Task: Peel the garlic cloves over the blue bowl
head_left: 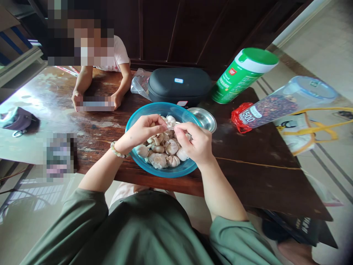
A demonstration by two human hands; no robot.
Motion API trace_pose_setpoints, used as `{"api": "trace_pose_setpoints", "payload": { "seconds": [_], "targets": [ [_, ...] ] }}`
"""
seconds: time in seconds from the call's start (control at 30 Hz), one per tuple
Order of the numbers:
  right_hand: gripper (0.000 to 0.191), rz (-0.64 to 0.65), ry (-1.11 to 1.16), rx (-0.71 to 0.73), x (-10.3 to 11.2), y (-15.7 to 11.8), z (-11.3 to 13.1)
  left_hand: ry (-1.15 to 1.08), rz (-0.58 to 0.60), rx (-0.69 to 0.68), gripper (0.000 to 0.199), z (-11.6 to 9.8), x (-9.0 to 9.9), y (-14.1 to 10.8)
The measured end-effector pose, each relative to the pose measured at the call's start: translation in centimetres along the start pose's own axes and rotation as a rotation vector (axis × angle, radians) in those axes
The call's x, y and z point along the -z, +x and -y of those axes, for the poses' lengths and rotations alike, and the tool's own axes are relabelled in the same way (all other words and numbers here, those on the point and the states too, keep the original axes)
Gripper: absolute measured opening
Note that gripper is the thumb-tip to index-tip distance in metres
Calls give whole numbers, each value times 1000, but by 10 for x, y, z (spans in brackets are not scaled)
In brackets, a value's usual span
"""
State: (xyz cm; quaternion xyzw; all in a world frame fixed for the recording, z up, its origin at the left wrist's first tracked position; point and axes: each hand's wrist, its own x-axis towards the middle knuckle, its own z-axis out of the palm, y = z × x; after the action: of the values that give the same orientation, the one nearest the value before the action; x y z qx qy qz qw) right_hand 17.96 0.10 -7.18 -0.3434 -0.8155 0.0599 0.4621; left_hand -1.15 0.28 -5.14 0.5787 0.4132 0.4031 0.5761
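A blue plastic bowl [165,173] full of garlic bulbs [158,160] and loose cloves stands at the table's near edge. Above the garlic, my left hand [147,130] pinches thumb against fingers. My right hand [196,141] faces it with its fingertips in a similar pinch. A small pale piece of garlic [171,127] shows between the fingertips of both hands; whether it is a clove or skin is hard to see. Partly behind the blue bowl and my right hand sits a small metal bowl [210,120].
A black case [179,86] and a clear plastic bag [140,84] lie behind the bowl. To the right stand a green canister [234,79] and a clear lidded jar [289,103] by a red bag [241,117]. Across the wooden table [248,173], another person [121,55] holds a blurred device.
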Motion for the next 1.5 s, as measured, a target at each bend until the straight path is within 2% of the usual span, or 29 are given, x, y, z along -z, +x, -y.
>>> {"api": "trace_pose_setpoints", "payload": {
  "seconds": [0.07, 0.17, 0.37, 0.5, 0.77, 0.9, 1.07, 1.2, 1.5],
  "targets": [
    [5, 29, 49, -37, 0, 0, 0, -39, -56, -7, 18, -2, -1, 0],
    [14, 80, 97, -77, -1, 2, -1, -64, -91, -29, 19, -1, -1, 1],
    [7, 87, 158, -7, -2, 5, -5, 180, -2, -96, 21, 6, -2, 0],
    [8, 94, 207, -31, -1, 6, -5, 331, 32, -148, 17, 6, -2, -3],
    [5, 193, 344, -183, 1, 7, -5, 245, 60, -94, 18, 6, 0, -1],
    [5, 209, 351, -210, 1, 7, -5, 182, 68, -50, 20, 4, 2, 0],
    [9, 256, 359, -245, 2, 7, -6, 213, 103, -110, 23, 1, 1, -1],
    [10, 290, 366, -222, 2, 7, -7, 244, 130, -96, 25, 3, 0, -3],
    [8, 202, 370, -257, 2, 6, -5, 220, 157, -72, 24, 7, 4, 1]
  ]
}}
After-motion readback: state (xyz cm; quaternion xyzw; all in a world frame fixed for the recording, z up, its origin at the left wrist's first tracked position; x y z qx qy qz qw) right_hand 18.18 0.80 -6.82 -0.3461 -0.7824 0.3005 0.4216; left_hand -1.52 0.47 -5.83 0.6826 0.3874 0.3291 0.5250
